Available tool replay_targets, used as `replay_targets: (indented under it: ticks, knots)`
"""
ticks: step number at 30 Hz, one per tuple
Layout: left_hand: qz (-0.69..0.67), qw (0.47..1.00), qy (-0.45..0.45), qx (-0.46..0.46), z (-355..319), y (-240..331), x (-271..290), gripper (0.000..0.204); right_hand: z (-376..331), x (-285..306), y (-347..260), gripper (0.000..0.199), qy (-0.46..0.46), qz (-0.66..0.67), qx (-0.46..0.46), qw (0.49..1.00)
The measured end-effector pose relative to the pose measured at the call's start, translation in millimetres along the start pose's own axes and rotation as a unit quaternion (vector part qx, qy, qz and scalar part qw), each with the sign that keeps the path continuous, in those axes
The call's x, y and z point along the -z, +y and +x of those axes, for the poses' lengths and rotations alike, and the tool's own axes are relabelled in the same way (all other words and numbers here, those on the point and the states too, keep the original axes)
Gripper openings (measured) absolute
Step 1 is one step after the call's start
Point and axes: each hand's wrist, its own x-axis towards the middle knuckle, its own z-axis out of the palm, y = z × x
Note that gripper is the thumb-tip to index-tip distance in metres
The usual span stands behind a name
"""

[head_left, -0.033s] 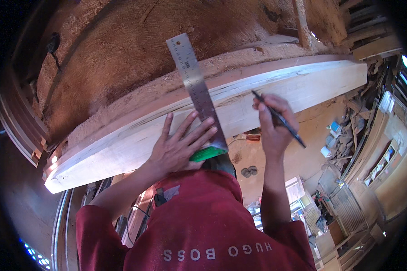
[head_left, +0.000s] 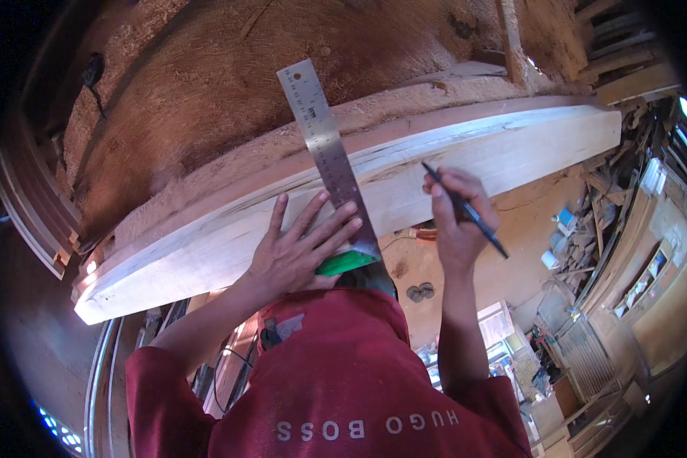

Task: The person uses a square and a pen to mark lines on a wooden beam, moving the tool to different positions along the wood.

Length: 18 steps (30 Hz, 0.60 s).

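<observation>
A long pale wooden beam [head_left: 198, 256] runs across in front of me. A try square with a steel blade [head_left: 327, 145] and a green stock [head_left: 349, 262] lies across it, the stock against the near edge and the blade reaching past the far side. My left hand [head_left: 294, 248] holds the square, fingers spread over the wood and blade, thumb by the stock. In my right hand [head_left: 462, 229] a slim black pen [head_left: 482, 224] is pinched, its tip at the beam's top face, right of the blade. Whether the tip touches the wood I cannot tell.
Beyond the beam lies a brown surface [head_left: 206, 99] strewn with wood shavings. An upright wooden post [head_left: 515, 46] stands at the far right. Offcuts [head_left: 580, 248] and a white container [head_left: 549, 259] are on the floor at right. Stacked boards [head_left: 34, 198] are at far left.
My right hand and the pen have shifted slightly left and nearer to me. The left hand and the square look almost the same, with a very small shift in view.
</observation>
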Motion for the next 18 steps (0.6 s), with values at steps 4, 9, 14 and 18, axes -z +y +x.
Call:
replay_targets:
  ticks: [4,9,14,18]
  knots:
    - [-0.009,1.0,-0.018,0.003,-5.8,-5.7,6.9,0.117,-34.3,-18.5,12.5,0.019,-0.014,-0.026,-0.009,1.0]
    - [-0.042,0.999,-0.007,-0.009,-1.0,-6.9,6.8,0.118,-41.5,-40.9,13.9,0.019,-0.027,-0.023,0.007,0.999]
    - [-0.04,0.999,-0.022,-0.014,7.1,-4.8,9.3,0.12,-38.6,-42.7,23.3,0.018,-0.012,-0.057,0.034,0.998]
    - [-0.042,0.999,-0.015,-0.012,6.6,-4.8,4.9,0.125,-34.4,-43.9,23.8,0.017,-0.011,-0.044,0.035,0.998]
